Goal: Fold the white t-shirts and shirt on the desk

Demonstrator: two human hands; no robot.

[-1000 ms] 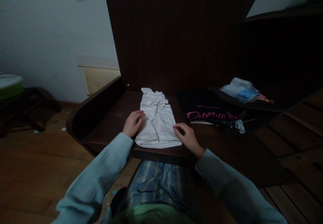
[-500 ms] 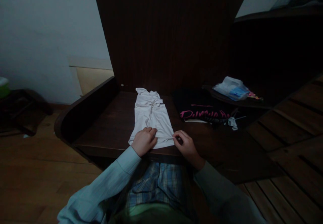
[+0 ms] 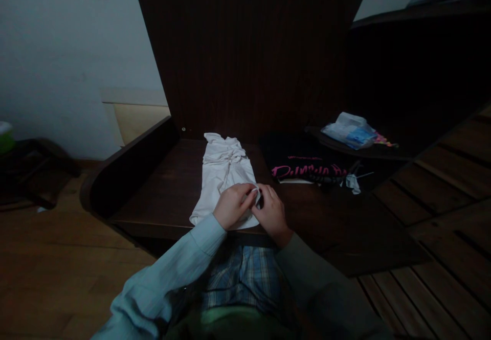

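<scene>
A white garment (image 3: 220, 174) with gathered fabric lies flat on the dark wooden desktop, its lower edge toward me. My left hand (image 3: 233, 204) rests over its lower right part, the fingers pinched together. Close against it, my right hand (image 3: 271, 209) is closed in a pinch at the garment's right edge. Between the fingertips of both hands a thin white drawstring (image 3: 257, 190) curves in a small loop. My fingers hide part of the string and the fabric under them.
Right of the garment lies a folded black cloth (image 3: 286, 158) with pink lettering. A clear and blue plastic bag (image 3: 351, 131) sits on a small dark ledge near it. A raised wooden side panel (image 3: 126, 161) bounds the desk at left, and a tall dark panel (image 3: 253, 53) stands behind.
My left hand has moved right and my right hand slightly up and inward, so they now meet. The drawstring, stretched straight between them before, is now bent into a loop.
</scene>
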